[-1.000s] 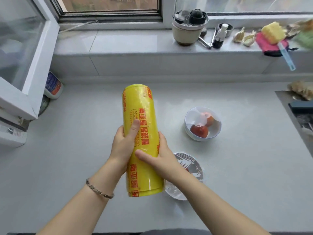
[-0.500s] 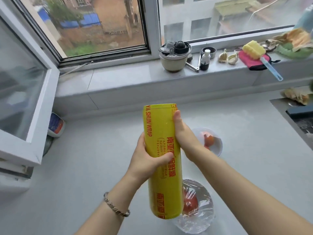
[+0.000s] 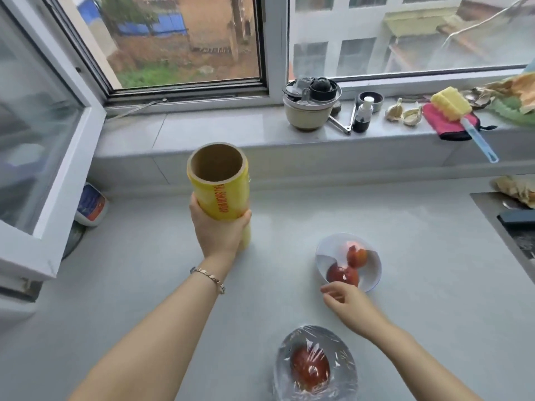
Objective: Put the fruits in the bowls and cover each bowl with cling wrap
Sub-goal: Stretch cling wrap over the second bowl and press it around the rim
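Left hand (image 3: 218, 233) clamped round the cling wrap roll (image 3: 220, 195), held upright at centre-left of the bench (image 3: 144, 285), probably parked within reach. Right hand (image 3: 350, 302) holds nothing, fingers loose, at the near rim of the uncovered white bowl (image 3: 376, 264) with two red fruits (image 3: 343, 274); probably about to draw it closer. The near bowl (image 3: 347, 371) is already filmed over. Grey bench. The far window sill (image 3: 217, 131) carries a pot (image 3: 308, 114), garlic (image 3: 395, 111) and a sponge (image 3: 448, 102).

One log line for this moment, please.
left grip: holds cling wrap roll, upright | right grip: open, by white bowl | near bowl: wrapped, fruit inside
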`<state>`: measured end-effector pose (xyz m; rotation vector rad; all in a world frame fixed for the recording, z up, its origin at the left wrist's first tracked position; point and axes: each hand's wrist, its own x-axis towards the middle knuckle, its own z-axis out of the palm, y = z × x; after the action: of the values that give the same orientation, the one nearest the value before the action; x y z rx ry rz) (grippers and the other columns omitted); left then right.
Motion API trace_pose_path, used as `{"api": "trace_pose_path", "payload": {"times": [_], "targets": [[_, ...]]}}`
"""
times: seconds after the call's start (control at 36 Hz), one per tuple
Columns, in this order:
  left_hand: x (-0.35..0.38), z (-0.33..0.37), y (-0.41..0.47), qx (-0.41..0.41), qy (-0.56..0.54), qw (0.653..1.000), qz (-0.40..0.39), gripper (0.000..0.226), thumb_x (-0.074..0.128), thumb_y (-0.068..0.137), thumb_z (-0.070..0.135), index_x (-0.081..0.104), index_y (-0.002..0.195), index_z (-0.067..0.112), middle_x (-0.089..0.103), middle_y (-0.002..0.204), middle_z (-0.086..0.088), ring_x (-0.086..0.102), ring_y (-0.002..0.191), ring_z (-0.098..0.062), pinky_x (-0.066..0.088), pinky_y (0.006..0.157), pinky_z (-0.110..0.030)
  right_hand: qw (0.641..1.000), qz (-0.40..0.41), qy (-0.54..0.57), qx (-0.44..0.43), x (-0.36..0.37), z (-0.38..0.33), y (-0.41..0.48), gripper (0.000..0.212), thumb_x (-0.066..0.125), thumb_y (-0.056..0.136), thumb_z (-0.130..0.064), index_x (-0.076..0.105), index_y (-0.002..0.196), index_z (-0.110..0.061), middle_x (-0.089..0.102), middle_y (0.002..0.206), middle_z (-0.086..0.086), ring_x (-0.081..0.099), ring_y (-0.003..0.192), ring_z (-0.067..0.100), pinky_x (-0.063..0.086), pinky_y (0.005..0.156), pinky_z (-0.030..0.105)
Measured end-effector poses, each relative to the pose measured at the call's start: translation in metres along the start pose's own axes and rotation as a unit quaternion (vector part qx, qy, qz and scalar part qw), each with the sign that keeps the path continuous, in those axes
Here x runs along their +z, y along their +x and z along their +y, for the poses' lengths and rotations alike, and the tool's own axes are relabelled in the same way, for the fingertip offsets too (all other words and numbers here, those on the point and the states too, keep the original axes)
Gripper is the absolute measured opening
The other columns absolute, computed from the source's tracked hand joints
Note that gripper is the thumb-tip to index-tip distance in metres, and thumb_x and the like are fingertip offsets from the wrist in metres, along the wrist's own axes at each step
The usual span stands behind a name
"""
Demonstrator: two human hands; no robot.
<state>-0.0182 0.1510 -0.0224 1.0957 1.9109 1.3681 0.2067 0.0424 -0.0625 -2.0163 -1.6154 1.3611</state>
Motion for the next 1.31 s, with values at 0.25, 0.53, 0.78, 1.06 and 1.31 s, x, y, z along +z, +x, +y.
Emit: {"api": "trace_pose_path", "payload": {"times": [0.25, 0.53, 0.78, 1.06, 1.31], "targets": [[-0.007, -0.033, 0.006, -0.031, 0.016, 0.999, -0.012, 0.098, 0.089, 0.051, 0.025, 0.031, 0.131, 0.022, 0.050, 0.124, 0.003, 0.052, 0.111, -0.016, 0.044, 0.098, -0.038, 0.999, -0.022, -0.033, -0.014, 0.005, 0.002, -0.003, 0.024, 0.049, 0.093, -0.023, 0.062, 0.113, -0.018, 0.064, 0.114, -0.004, 0.056, 0.095, 0.006, 0.040, 0.085, 0.016], [-0.034, -0.035, -0.006, -0.075, 0.072, 0.988, -0.110, 0.110, 0.082, 0.069, 0.027, 0.006, 0.146, 0.017, 0.025, 0.152, -0.002, 0.027, 0.137, -0.016, 0.031, 0.106, -0.032, 0.992, -0.083, -0.091, -0.020, 0.016, 0.014, -0.023, 0.029, 0.043, 0.096, -0.026, 0.060, 0.119, -0.022, 0.062, 0.122, -0.006, 0.055, 0.111, 0.010, 0.036, 0.092, 0.018], [-0.055, -0.063, -0.139, -0.264, 0.255, 0.827, -0.425, 0.068, 0.050, 0.091, 0.049, 0.029, 0.142, 0.009, 0.054, 0.122, -0.008, 0.061, 0.096, -0.021, 0.049, 0.076, -0.028, 0.994, -0.031, -0.108, -0.010, 0.037, 0.042, -0.044, 0.028, 0.038, 0.097, -0.020, 0.065, 0.103, -0.012, 0.069, 0.104, 0.006, 0.060, 0.100, 0.025, 0.045, 0.085, 0.033], [-0.058, -0.079, -0.163, -0.120, 0.204, 0.922, -0.308, 0.007, 0.060, 0.088, 0.013, 0.063, 0.083, 0.017, 0.064, 0.081, 0.002, 0.058, 0.080, -0.015, 0.038, 0.070, -0.022, 0.992, 0.019, 0.077, 0.094, 0.070, 0.050, -0.086, 0.047, 0.035, 0.095, -0.013, 0.023, 0.140, -0.014, 0.049, 0.065, 0.000, 0.055, 0.062, 0.016, 0.053, 0.066, 0.030], [-0.051, -0.060, -0.147, -0.062, 0.066, 0.957, -0.276, 0.025, 0.062, 0.086, 0.005, 0.061, 0.068, 0.022, 0.062, 0.064, 0.006, 0.056, 0.051, -0.003, 0.046, 0.059, -0.015, 0.999, 0.031, -0.031, -0.019, 0.054, 0.027, -0.075, 0.048, 0.049, 0.093, -0.027, 0.034, 0.138, -0.021, 0.045, 0.134, 0.004, 0.042, 0.125, 0.016, 0.029, 0.100, 0.020]]}}
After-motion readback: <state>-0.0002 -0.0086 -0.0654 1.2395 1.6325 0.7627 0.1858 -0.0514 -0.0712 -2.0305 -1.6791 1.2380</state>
